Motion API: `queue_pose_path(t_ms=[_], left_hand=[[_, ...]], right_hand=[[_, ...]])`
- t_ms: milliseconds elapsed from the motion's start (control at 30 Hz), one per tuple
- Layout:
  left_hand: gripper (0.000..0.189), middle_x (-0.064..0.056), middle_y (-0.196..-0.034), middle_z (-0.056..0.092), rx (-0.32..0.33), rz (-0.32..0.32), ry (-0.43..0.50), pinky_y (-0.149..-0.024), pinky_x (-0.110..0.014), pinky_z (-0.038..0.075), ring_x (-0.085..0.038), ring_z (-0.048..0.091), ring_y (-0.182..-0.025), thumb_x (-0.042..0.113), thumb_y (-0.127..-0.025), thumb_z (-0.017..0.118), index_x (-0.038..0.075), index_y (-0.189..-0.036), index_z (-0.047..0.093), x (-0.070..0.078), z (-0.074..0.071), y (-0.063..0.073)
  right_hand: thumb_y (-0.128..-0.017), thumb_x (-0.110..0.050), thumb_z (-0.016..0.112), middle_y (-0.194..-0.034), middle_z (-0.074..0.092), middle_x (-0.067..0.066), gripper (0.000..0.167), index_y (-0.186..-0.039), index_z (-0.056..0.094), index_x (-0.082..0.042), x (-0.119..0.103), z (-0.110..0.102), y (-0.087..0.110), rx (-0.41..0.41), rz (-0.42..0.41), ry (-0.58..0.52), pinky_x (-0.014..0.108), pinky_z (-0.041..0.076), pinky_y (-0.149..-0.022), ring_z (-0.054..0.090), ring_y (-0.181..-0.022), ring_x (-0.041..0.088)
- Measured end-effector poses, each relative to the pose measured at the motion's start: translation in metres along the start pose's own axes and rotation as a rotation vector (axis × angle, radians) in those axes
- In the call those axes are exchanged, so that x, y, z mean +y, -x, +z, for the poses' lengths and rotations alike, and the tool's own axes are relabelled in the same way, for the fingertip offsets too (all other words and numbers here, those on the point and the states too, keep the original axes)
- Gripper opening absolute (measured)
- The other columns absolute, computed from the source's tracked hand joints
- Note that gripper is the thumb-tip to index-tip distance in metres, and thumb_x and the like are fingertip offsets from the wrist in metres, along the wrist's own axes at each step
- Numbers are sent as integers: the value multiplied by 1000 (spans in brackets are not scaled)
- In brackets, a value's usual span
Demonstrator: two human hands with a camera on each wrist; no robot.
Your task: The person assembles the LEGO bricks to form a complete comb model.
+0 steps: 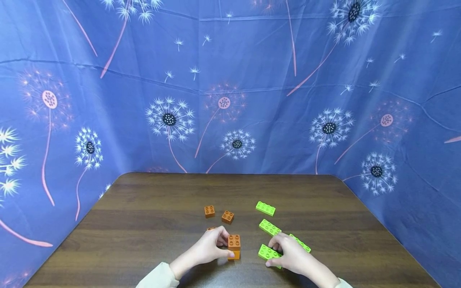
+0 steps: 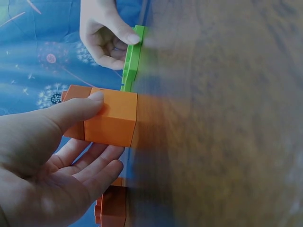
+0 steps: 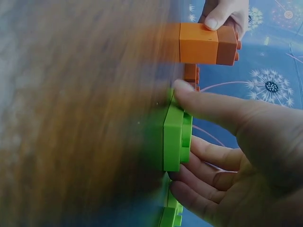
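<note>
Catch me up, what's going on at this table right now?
A person is handling toy bricks on a wooden table. The left hand holds a two-brick stack, dark orange on top of lighter orange. The right hand grips a green brick to the right of that stack, apart from it. Three more green bricks lie around and beyond the right hand; other dark orange bricks sit beyond the left, one mostly hidden by it.

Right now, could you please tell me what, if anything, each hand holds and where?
Left hand: two-brick orange stack, thumb on the lower brick. Right hand: flat lime-green studded brick, by opposite sides.
</note>
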State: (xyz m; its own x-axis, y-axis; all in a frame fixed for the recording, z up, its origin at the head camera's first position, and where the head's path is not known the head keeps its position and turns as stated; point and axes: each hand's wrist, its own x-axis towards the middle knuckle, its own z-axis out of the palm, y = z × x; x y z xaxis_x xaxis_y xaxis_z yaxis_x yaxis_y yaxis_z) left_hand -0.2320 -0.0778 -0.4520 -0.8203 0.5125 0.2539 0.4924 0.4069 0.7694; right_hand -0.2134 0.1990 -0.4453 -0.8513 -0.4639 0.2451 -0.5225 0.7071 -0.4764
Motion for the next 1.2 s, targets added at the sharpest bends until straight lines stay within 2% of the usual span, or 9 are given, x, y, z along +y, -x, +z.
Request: queue_pose_path(t_ms=[333,567,800,1033,1200], left_hand=[[34,-6,-89,64,-5,-4,23,-73,-21,55,-15,65,-79,8,-70,80,2,-91,54,0,1,0],[34,-6,-90,63,-11,-11,19,-73,-20,55,-16,65,-80,7,-71,80,1,-92,54,2,0,-1],[34,-5,-90,63,-12,-17,5,-72,-20,54,-14,64,-80,9,-71,80,3,-91,53,3,-1,-1],[35,-6,-87,63,-1,7,13,-72,-21,55,-18,65,-79,8,-70,80,-1,-92,54,2,-2,-2],[35,-5,-89,62,-9,-21,6,-73,-20,55,-15,64,-79,9,-71,80,1,-93,54,2,-2,-1]], right_hand=[[-65,-17,83,-82,53,-6,31,-85,60,-10,1,-1,-3,-11,-34,-10,18,43,-58,48,-72,0],[-63,-9,80,-85,51,-5,30,-87,62,-10,0,-5,-8,86,-105,40,20,45,-61,52,-75,3],[-66,-3,77,-86,51,-3,28,-89,63,-8,-4,-9,-15,152,-173,1,15,41,-56,46,-73,1],[-66,-3,78,-92,56,-4,31,-92,63,-9,-9,-11,-23,206,-211,25,22,51,-66,56,-79,6],[-66,-3,78,-95,59,-3,33,-95,64,-8,-11,-7,-29,245,-276,42,25,52,-69,58,-81,8]])
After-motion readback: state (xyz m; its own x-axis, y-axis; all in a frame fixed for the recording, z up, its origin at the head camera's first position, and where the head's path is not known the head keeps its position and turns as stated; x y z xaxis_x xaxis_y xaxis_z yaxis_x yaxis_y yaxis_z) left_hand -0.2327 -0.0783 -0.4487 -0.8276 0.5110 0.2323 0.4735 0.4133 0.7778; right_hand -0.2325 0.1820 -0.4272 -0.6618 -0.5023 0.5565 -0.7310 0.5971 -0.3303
